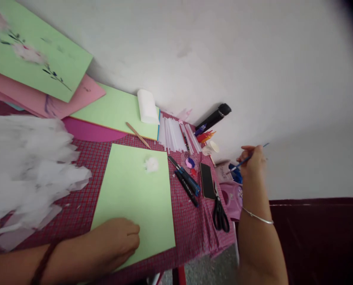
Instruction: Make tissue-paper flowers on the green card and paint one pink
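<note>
My right hand (pixel 253 161) is raised at the right, past the table's edge, with its fingers closed around a thin blue paintbrush (pixel 245 159). The brush tip points down and left toward a container marked "SPACE" (pixel 223 172). Curled into a loose fist, my left hand (pixel 121 239) rests on the lower left of a light green sheet (pixel 141 198); nothing shows in its fingers. A small white tuft or painted patch (pixel 151 164) sits near the sheet's top right.
Right of the sheet lie a cutter (pixel 185 174), a black marker (pixel 186 189), a phone (pixel 207 181) and black scissors (pixel 220 213). White crumpled material (pixel 31 170) covers the left. Behind are a pencil (pixel 137 135), glue sticks (pixel 173 134), a paper cup (pixel 211 147) and a flower painting (pixel 40 55).
</note>
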`<state>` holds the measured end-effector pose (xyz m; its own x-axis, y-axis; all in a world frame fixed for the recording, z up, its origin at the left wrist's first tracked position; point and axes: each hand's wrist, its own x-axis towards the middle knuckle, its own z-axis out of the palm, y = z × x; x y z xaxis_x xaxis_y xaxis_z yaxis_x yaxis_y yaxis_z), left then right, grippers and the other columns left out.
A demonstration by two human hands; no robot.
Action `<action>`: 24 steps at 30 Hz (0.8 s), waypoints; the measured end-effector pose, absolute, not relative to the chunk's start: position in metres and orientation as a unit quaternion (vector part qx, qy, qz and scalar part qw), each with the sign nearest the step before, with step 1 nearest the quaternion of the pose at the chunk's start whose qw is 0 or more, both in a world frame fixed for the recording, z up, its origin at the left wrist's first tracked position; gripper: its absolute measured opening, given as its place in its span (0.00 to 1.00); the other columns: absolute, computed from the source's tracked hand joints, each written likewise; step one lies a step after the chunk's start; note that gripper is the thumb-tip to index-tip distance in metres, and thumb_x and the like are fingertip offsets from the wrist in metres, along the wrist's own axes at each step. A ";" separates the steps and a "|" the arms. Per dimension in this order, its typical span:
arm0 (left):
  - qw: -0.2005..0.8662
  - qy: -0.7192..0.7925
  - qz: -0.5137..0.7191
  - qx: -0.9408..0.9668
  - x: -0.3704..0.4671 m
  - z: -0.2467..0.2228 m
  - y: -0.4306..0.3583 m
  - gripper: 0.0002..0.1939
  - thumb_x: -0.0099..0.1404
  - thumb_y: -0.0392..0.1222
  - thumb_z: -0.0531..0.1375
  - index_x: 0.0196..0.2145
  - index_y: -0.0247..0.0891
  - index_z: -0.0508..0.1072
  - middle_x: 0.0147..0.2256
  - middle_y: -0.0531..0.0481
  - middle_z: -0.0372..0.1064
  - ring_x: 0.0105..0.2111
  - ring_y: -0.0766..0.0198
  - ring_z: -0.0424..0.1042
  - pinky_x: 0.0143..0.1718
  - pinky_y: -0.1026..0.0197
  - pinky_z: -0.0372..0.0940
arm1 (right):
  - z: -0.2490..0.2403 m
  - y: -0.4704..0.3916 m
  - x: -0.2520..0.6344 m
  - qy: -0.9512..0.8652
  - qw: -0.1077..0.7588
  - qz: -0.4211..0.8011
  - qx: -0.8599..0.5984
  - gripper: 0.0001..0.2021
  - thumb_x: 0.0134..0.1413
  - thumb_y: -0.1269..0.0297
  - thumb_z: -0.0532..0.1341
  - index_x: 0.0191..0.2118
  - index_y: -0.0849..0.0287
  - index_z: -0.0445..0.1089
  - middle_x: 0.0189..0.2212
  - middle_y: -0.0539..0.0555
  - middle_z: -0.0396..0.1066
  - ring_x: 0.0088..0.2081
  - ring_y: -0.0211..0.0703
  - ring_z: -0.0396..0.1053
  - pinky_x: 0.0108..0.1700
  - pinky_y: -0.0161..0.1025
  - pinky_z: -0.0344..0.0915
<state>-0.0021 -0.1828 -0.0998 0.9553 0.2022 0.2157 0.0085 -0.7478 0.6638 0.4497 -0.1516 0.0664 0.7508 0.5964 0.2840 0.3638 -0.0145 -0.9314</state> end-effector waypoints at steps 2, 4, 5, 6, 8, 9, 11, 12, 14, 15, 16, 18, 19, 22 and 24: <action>0.312 0.028 0.142 0.939 0.001 -0.088 -0.178 0.09 0.65 0.31 0.52 0.28 0.40 0.65 0.28 0.53 0.67 0.27 0.64 0.63 0.29 0.60 0.54 | 0.052 -0.174 0.433 -0.335 0.641 0.137 -0.676 0.21 0.60 0.45 0.51 0.29 0.55 0.69 0.15 0.43 0.51 0.15 0.33 0.50 0.18 0.34 0.55; 0.284 0.011 0.142 0.948 0.002 -0.082 -0.175 0.10 0.66 0.32 0.52 0.27 0.39 0.64 0.27 0.53 0.66 0.26 0.64 0.63 0.29 0.59 0.54 | 0.035 -0.192 0.417 -0.302 0.659 0.183 -0.664 0.21 0.59 0.42 0.52 0.30 0.55 0.68 0.16 0.44 0.55 0.15 0.33 0.50 0.16 0.34 0.52; 0.272 0.009 0.140 0.952 0.002 -0.080 -0.174 0.09 0.66 0.32 0.52 0.27 0.39 0.64 0.28 0.53 0.67 0.27 0.64 0.63 0.29 0.59 0.54 | 0.027 -0.200 0.409 -0.280 0.668 0.204 -0.659 0.22 0.58 0.41 0.52 0.30 0.55 0.67 0.17 0.44 0.56 0.14 0.32 0.50 0.16 0.33 0.50; 0.262 0.008 0.135 0.956 0.002 -0.079 -0.173 0.09 0.66 0.33 0.53 0.28 0.39 0.64 0.28 0.53 0.67 0.27 0.64 0.63 0.30 0.60 0.54 | 0.019 -0.206 0.403 -0.260 0.677 0.221 -0.652 0.23 0.57 0.40 0.52 0.29 0.55 0.66 0.16 0.44 0.56 0.14 0.31 0.49 0.15 0.32 0.49; 0.242 0.008 0.122 0.963 0.001 -0.079 -0.173 0.09 0.67 0.34 0.53 0.28 0.39 0.64 0.28 0.52 0.67 0.28 0.64 0.64 0.31 0.61 0.55 | 0.005 -0.216 0.391 -0.233 0.694 0.242 -0.637 0.24 0.57 0.39 0.51 0.27 0.56 0.64 0.14 0.43 0.54 0.13 0.31 0.47 0.15 0.32 0.47; 0.234 0.008 0.116 0.965 0.000 -0.079 -0.173 0.08 0.66 0.34 0.53 0.28 0.39 0.65 0.29 0.52 0.67 0.28 0.65 0.65 0.31 0.61 0.55 | -0.001 -0.221 0.386 -0.228 0.701 0.246 -0.630 0.25 0.57 0.38 0.51 0.26 0.56 0.63 0.13 0.42 0.51 0.13 0.31 0.46 0.15 0.31 0.46; 0.223 0.010 0.110 0.969 -0.001 -0.079 -0.174 0.05 0.65 0.34 0.55 0.30 0.39 0.66 0.30 0.52 0.68 0.29 0.64 0.66 0.32 0.62 0.56 | -0.010 -0.228 0.376 -0.223 0.710 0.253 -0.618 0.25 0.58 0.38 0.50 0.24 0.55 0.62 0.12 0.41 0.46 0.12 0.31 0.43 0.14 0.31 0.45; 0.221 0.012 0.110 0.969 -0.002 -0.080 -0.174 0.03 0.64 0.34 0.56 0.32 0.39 0.67 0.31 0.52 0.69 0.30 0.64 0.67 0.32 0.62 0.56 | -0.013 -0.232 0.372 -0.220 0.713 0.257 -0.614 0.25 0.58 0.38 0.51 0.23 0.55 0.61 0.11 0.41 0.45 0.11 0.31 0.42 0.14 0.31 0.44; 0.220 0.013 0.114 0.969 -0.003 -0.080 -0.173 0.04 0.62 0.35 0.57 0.37 0.40 0.68 0.33 0.52 0.70 0.32 0.63 0.68 0.33 0.62 0.58 | -0.018 -0.238 0.365 -0.216 0.720 0.262 -0.606 0.25 0.58 0.39 0.52 0.23 0.55 0.62 0.10 0.41 0.45 0.11 0.31 0.42 0.13 0.32 0.44; 0.220 0.010 0.116 0.969 -0.003 -0.080 -0.173 0.06 0.62 0.35 0.58 0.38 0.40 0.69 0.33 0.51 0.71 0.32 0.63 0.69 0.33 0.62 0.58 | -0.020 -0.241 0.364 -0.213 0.723 0.263 -0.602 0.24 0.58 0.40 0.52 0.23 0.55 0.63 0.10 0.41 0.46 0.11 0.31 0.43 0.13 0.32 0.46; 0.219 0.004 0.117 0.969 -0.003 -0.080 -0.172 0.06 0.62 0.36 0.57 0.39 0.40 0.69 0.33 0.51 0.71 0.32 0.63 0.69 0.33 0.61 0.59 | -0.021 -0.243 0.363 -0.210 0.726 0.263 -0.600 0.23 0.58 0.41 0.53 0.24 0.55 0.64 0.10 0.41 0.48 0.11 0.32 0.45 0.14 0.32 0.48; 0.213 -0.010 0.116 0.970 -0.003 -0.079 -0.172 0.04 0.62 0.36 0.57 0.37 0.40 0.69 0.31 0.51 0.70 0.31 0.63 0.69 0.32 0.61 0.59 | -0.023 -0.246 0.367 -0.204 0.730 0.266 -0.595 0.20 0.58 0.44 0.55 0.27 0.55 0.67 0.12 0.43 0.56 0.12 0.32 0.50 0.15 0.32 0.52; 0.210 -0.014 0.115 0.971 -0.003 -0.078 -0.172 0.04 0.62 0.35 0.57 0.36 0.40 0.69 0.30 0.51 0.69 0.31 0.63 0.68 0.32 0.61 0.59 | -0.024 -0.245 0.371 -0.202 0.732 0.271 -0.592 0.17 0.57 0.46 0.57 0.29 0.55 0.67 0.14 0.44 0.61 0.13 0.32 0.52 0.16 0.32 0.55; 0.204 -0.009 0.106 0.973 -0.003 -0.076 -0.172 0.03 0.63 0.35 0.56 0.34 0.41 0.68 0.29 0.51 0.67 0.30 0.62 0.67 0.31 0.60 0.58 | -0.025 -0.234 0.386 -0.209 0.734 0.293 -0.576 0.08 0.53 0.57 0.62 0.34 0.54 0.69 0.24 0.47 0.72 0.17 0.33 0.60 0.18 0.32 0.59; 0.205 -0.009 0.095 0.974 -0.003 -0.075 -0.173 0.02 0.63 0.35 0.56 0.33 0.41 0.68 0.29 0.51 0.67 0.30 0.62 0.66 0.31 0.59 0.57 | -0.027 -0.219 0.394 -0.221 0.738 0.294 -0.566 0.06 0.50 0.62 0.64 0.36 0.54 0.70 0.29 0.48 0.74 0.20 0.33 0.63 0.19 0.32 0.62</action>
